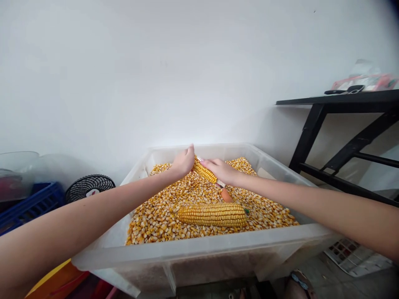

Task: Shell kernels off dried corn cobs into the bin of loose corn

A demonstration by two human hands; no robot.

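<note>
One yellow ear of corn (205,171), tilted from 11 to 5 o'clock above loose kernels (152,220), toward 12 o'clock in a translucent plastic bin (199,247). Gripped at its 11 o'clock end by the curled fingers of the left hand (183,162); closed upon from the 3 o'clock side by the right hand (223,171), with a purplish nail against the kernel rows. Just beyond its 5 o'clock end, an orange cob-like piece (226,195). At 6 o'clock, lying on the kernels, a second ear (213,214). Outside, a black fan (90,187) at 9 o'clock and a black table (339,101) at 2 o'clock
</note>
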